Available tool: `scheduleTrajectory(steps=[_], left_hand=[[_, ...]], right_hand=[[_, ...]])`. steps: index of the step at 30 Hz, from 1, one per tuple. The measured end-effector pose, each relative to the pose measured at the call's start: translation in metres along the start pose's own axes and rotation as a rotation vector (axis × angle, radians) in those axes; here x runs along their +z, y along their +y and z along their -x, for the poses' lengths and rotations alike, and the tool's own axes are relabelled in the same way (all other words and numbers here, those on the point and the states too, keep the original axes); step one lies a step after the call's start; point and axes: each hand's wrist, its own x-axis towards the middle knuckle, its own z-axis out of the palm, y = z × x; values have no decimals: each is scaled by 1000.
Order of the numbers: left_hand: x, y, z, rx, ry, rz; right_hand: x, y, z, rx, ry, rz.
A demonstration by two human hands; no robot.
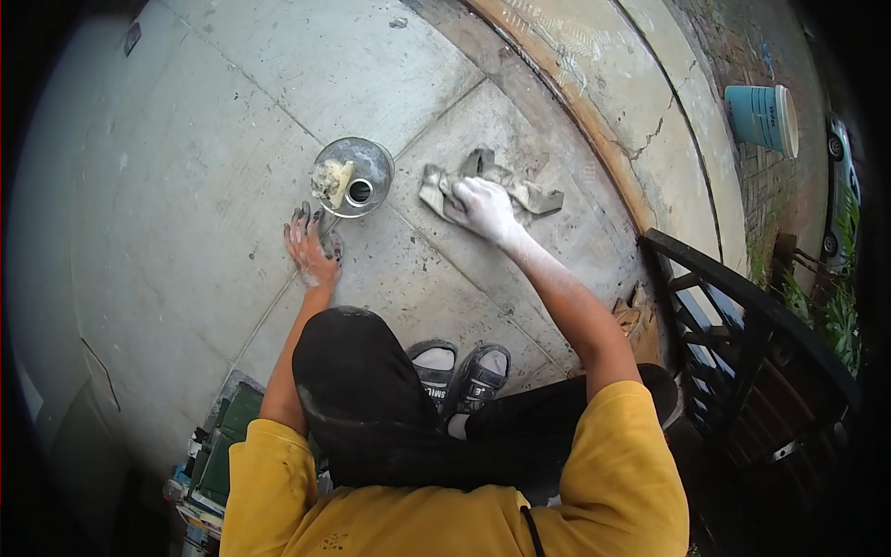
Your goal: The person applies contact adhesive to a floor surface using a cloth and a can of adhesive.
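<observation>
A round metal can (376, 158) stands on the tiled floor, with a round opening in its top. On the can's left part lies a crumpled, pale yellowish wad (330, 182). My left hand (313, 249), dark-stained at the fingertips, is just below the can with its fingers spread and nothing in it. To the right, my right hand (484, 209), coated in white, is closed on a crumpled grey-white cloth (534, 197) on the floor. Its fingertips are partly hidden.
A black slatted gate or bench (742, 306) stands at the right, with brown paper-like scraps (634, 316) beside it. A blue bucket (756, 116) lies farther off. Boxes (218, 455) are at the lower left, near my knees.
</observation>
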Motion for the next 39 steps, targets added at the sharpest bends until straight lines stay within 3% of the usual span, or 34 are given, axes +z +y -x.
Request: scheduleTrajectory(steps=[2,5,8,11,13,16,17,19,22,23,25,26,30,31,32,37,39], left_hand=[[-6,2,6,-6,0,8],[0,-2,1,5,-37,8],[1,-2,8,7,2,18],[-5,-2,5,4,-58,32],[-4,-4,8,1,-56,19],[-3,2,5,-1,-31,20],[-4,1,3,7,-31,8],[-2,-3,3,32,-13,18],[-2,0,6,13,-13,9],[-3,1,3,21,-14,22],[-7,-3,3,40,-38,36],[-6,-3,2,34,-14,15],[-3,1,2,31,6,24],[-2,-1,2,31,6,16],[2,-4,5,17,5,-7],[3,0,1,27,44,5],[-1,-3,5,43,42,6]], right_hand=[[0,-30,53,-115,-85,41],[-6,7,25,-176,-5,110],[-47,73,-102,251,156,171],[-70,77,-157,433,291,144],[-61,25,-126,371,222,46],[-6,-33,-26,4,-41,18],[12,-29,-4,-137,-21,120],[5,0,-24,-152,52,86],[-44,64,-127,337,296,148],[-52,91,-153,445,247,191],[-74,80,-156,426,153,198],[-65,73,-136,294,186,173],[-31,9,36,-65,-232,104],[-30,8,71,-217,-234,125],[-37,13,79,-211,-248,123],[-51,73,24,214,63,203],[-67,71,-5,593,120,208]])
